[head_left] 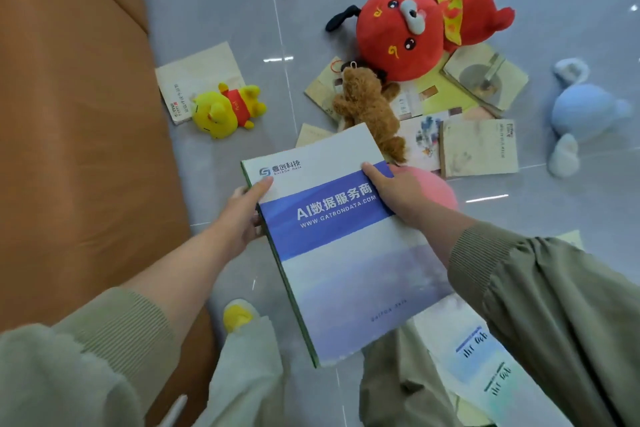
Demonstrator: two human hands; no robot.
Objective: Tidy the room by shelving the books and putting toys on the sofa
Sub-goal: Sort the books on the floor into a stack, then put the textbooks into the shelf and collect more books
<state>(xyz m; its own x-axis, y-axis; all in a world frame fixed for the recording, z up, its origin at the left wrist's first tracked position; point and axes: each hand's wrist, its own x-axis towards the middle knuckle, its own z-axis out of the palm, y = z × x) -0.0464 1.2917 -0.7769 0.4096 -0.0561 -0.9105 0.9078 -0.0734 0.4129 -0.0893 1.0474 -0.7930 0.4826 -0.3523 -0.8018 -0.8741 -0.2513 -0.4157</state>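
Both hands grip one blue-and-white book point(339, 253), held flat above the floor in front of the person. The left hand point(242, 215) clamps the green spine edge, with the thumb laid on the cover and the fingers curled beneath. The right hand point(398, 194) takes the opposite edge the same way, its thumb on the blue band. Both sleeves are ribbed grey-green knit.

The cover is smooth and slightly glossy, white at the top. Its blue band reads "AI数据服务商" and "WWW.GATRONDATA.COM". A logo by the upper corner carries "GATRON DATA" under Chinese characters.

Beyond the book, toys and books lie on shiny grey floor tiles point(225, 10). A round red plush point(398, 35) with a yellow scarf rests on scattered pale paperbacks point(485, 76). A shaggy brown plush dog point(370, 107) lies touching it. A small yellow bear point(225, 111) in a red shirt lies partly on a cream book point(201, 73), near the smooth orange-brown sofa point(69, 114) at the left. A fluffy pale-blue plush point(581, 114) lies well apart on the right. A rounded pink thing point(440, 191) shows just behind the right hand.
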